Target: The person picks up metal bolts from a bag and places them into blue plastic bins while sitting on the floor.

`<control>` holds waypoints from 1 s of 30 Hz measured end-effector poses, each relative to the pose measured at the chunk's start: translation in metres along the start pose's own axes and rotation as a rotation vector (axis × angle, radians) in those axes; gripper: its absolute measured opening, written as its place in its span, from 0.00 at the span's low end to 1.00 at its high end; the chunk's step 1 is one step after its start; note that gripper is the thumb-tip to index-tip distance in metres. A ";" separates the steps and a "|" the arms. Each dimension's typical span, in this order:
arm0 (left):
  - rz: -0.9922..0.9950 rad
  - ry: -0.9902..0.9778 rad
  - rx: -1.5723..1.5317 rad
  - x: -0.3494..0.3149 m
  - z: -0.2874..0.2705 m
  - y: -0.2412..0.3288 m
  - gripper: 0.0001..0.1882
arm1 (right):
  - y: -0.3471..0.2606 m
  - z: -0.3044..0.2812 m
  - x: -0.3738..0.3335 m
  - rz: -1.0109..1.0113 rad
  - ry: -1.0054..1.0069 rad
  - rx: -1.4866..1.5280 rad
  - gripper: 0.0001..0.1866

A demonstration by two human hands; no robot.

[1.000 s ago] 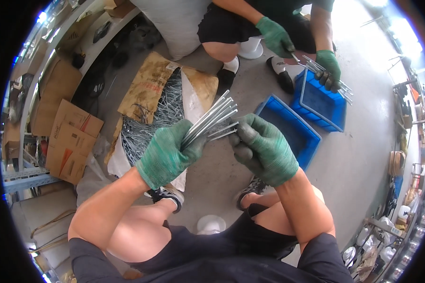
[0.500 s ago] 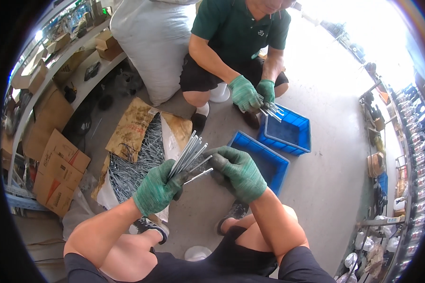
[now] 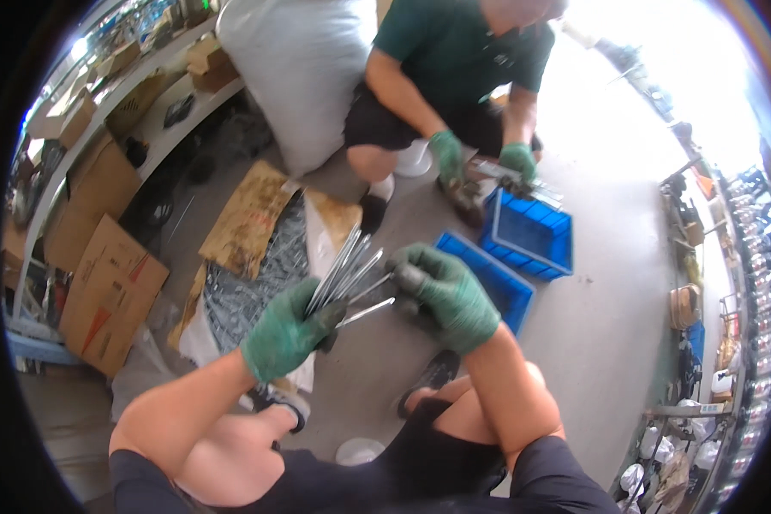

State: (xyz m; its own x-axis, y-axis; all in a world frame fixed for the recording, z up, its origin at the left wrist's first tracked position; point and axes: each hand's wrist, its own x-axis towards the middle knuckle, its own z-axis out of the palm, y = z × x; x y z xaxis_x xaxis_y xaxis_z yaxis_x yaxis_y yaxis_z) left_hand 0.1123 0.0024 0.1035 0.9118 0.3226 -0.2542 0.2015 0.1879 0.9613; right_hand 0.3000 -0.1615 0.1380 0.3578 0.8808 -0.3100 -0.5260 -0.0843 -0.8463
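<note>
Drawn apart now are the co-worker's gloved hands (image 3: 448, 158), which met half a second ago; the whole view has shifted a little too. Nearer, the left hand (image 3: 287, 334), in a green glove, keeps its grip clenched around a fanned bundle of metal rods (image 3: 343, 272), which slants up and to the right above the floor (image 3: 364, 338). The right hand (image 3: 450, 295), gloved alike, has its fingers curled by one rod's end, just beside the bundle; whether that grip pinches the rod, I cannot tell. Below and beyond the left hand, a heap of rods (image 3: 261, 295) lies on an opened sack, near a stained brown flap (image 3: 247, 224). Two blue crates stand near each other beyond the right hand, the farther one (image 3: 527, 263) below the co-worker's own rods (image 3: 535, 190).
</note>
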 end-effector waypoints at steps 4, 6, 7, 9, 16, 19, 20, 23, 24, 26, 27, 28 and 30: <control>0.058 0.020 0.243 0.013 -0.009 0.006 0.14 | 0.011 -0.019 0.018 -0.004 -0.107 0.143 0.14; 0.067 -0.013 0.230 0.017 -0.014 0.011 0.14 | 0.012 -0.015 0.027 0.001 -0.136 0.171 0.14; 0.052 0.000 0.177 0.014 -0.016 0.008 0.14 | 0.014 -0.011 0.027 0.030 -0.150 0.189 0.12; 0.048 0.017 0.050 0.013 -0.017 0.001 0.13 | 0.014 -0.008 0.030 0.046 -0.146 0.181 0.13; -0.014 -0.031 0.147 0.010 -0.017 0.018 0.13 | 0.012 -0.006 0.029 0.043 -0.158 0.132 0.14; -0.060 -0.007 0.128 0.006 -0.015 0.025 0.14 | 0.006 -0.002 0.029 0.018 -0.114 0.005 0.12; -0.039 -0.024 0.123 0.007 -0.014 0.025 0.14 | 0.006 -0.003 0.026 0.013 -0.093 -0.035 0.11; 0.001 -0.051 0.086 0.007 -0.014 0.025 0.14 | 0.011 -0.007 0.031 -0.019 -0.025 0.035 0.09; -0.002 -0.044 0.059 0.004 -0.013 0.026 0.14 | 0.006 -0.007 0.029 0.112 -0.024 0.225 0.09; 0.004 -0.032 0.055 0.002 -0.013 0.025 0.14 | 0.002 -0.008 0.025 0.086 -0.036 0.174 0.12; 0.014 -0.026 0.079 0.001 -0.014 0.025 0.13 | 0.001 -0.009 0.023 0.061 -0.035 0.136 0.12; 0.023 -0.021 0.102 0.001 -0.015 0.025 0.13 | -0.001 -0.011 0.022 0.036 -0.034 0.099 0.13; 0.051 -0.035 0.099 0.000 -0.014 0.024 0.12 | -0.004 -0.015 0.017 0.006 -0.041 0.068 0.13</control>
State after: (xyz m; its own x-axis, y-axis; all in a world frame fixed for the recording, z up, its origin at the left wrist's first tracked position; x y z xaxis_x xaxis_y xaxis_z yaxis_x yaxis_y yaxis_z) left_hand 0.1124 0.0198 0.1250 0.9331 0.2969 -0.2030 0.1878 0.0793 0.9790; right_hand 0.3199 -0.1530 0.1289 0.3234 0.8988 -0.2959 -0.5800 -0.0588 -0.8125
